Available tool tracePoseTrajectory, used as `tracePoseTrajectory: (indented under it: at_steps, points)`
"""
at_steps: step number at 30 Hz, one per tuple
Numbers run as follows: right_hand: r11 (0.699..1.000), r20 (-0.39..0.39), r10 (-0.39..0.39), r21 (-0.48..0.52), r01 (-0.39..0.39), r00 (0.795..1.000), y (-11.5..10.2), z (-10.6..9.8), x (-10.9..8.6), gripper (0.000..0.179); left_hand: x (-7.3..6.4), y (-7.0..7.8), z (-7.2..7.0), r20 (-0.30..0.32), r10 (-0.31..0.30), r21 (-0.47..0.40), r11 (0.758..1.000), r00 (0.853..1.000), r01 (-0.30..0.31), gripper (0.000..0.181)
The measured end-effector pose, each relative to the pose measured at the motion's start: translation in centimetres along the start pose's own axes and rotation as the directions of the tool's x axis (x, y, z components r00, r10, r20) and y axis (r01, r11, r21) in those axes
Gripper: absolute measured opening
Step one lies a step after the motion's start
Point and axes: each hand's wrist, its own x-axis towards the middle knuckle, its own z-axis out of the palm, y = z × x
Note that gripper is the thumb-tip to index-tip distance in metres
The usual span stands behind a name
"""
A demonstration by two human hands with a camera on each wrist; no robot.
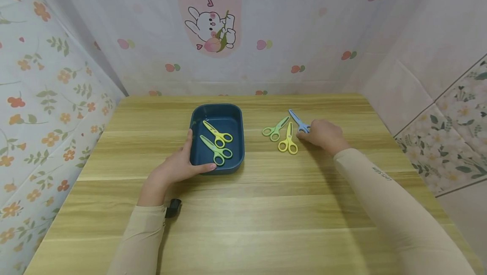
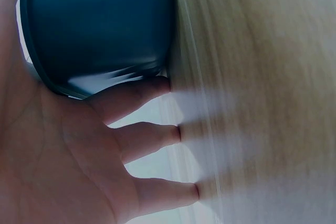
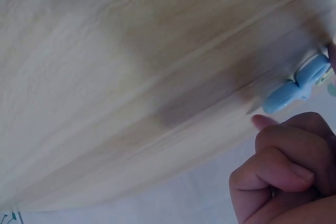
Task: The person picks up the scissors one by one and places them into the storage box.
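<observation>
A dark blue tray [image 1: 237, 140] holds yellow scissors [image 1: 218, 134] and green scissors [image 1: 216, 150]. My left hand [image 1: 173, 167] rests against its near-left corner, fingers along the left wall and thumb at the near rim. In the left wrist view, the fingers of that hand [image 2: 73, 150] extend fairly straight, their tips on the table beside the tray [image 2: 100, 24]. On the right, blue scissors [image 1: 298, 119] point away toward the back; my right hand [image 1: 327, 134] pinches their handle end. The right wrist view shows the blue handles [image 3: 295, 85] between fingertips of the right hand [image 3: 289, 166], other fingers curled.
Green scissors [image 1: 274, 130] and yellow scissors [image 1: 289, 140] lie on the wooden table [image 1: 243, 220], just left of the blue pair. Printed cloth [image 1: 296, 25] hangs behind the table, with patterned sheets at both sides. A black band piece [image 1: 173, 208] sits at the left wrist.
</observation>
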Motion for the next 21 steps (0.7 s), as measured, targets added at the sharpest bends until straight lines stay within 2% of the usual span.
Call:
tracePoseTrajectory:
  at_steps: [6, 12, 21]
  points:
    - [0.999, 0.013, -0.040, 0.005, 0.040, 0.999, 0.21, -0.31, -0.22, 0.055, -0.03, 0.05, -0.03, 0.001, -0.010, 0.004, 1.000, 1.000, 0.010, 0.144]
    - [0.999, 0.026, -0.044, 0.013, 0.043, 0.999, 0.34, -0.27, 0.14, 0.050, 0.00, 0.01, -0.01, 0.002, -0.010, 0.001, 1.000, 1.000, 0.010, 0.144]
    - [0.993, -0.039, -0.117, -0.028, 0.116, 0.992, 0.38, -0.36, 0.52, 0.047, 0.07, -0.01, 0.00, 0.002, -0.004, 0.004, 1.000, 1.000, 0.004, 0.144]
